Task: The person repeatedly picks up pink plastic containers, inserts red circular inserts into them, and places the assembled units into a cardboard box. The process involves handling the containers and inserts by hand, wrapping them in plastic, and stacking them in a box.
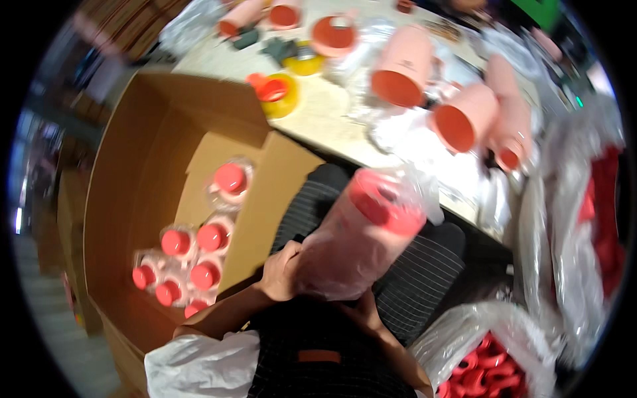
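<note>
A large pink bottle (352,245) with a red top is wrapped in a clear plastic bag. It lies tilted above my lap, its top pointing away to the right and the loose bag end bunched there. My left hand (281,270) is closed on the lower left side of the bottle, with some fingers hidden behind it. My right hand (363,306) is at the bottle's base, mostly covered by it, so its fingers do not show. Left of my knees, a cardboard box (149,139) contains several bagged bottles with red caps (212,237).
Ahead, a white table (318,109) bears pink bottle bodies (401,66), yellow tape rolls (305,61) and plastic bags. At the lower right, a clear plastic sack (531,325) holds red parts (488,368). Another sack (564,199) stands at the right.
</note>
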A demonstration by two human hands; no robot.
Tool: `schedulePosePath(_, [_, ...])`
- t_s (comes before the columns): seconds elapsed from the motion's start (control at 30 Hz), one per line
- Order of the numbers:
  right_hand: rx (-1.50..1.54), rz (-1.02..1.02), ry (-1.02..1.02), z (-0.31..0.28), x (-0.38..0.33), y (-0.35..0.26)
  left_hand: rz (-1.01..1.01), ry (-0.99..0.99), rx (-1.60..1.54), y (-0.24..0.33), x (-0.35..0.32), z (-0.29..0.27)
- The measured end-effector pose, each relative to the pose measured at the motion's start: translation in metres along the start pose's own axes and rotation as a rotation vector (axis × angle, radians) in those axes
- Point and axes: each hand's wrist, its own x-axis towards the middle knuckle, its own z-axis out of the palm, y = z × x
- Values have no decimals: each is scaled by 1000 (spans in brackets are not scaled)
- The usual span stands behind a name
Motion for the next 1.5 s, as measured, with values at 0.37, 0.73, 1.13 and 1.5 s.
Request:
schedulePosePath(0.37, [-30,-470,-650,104,89,-124,-1155,662,-142,-211,-154,-149])
schedulePosePath(0.73, [-175,-274,517,-42,176,-115,-1286,517,-158,-314,-303,-88])
schedulePosePath(1.13, [-927,-1027,728,-72,258,-188,116,172,448,10,157,-15])
schedulePosePath(1.5, [-640,-464,1831,-469,66,-201,-428,614,-479,-94,113,-26])
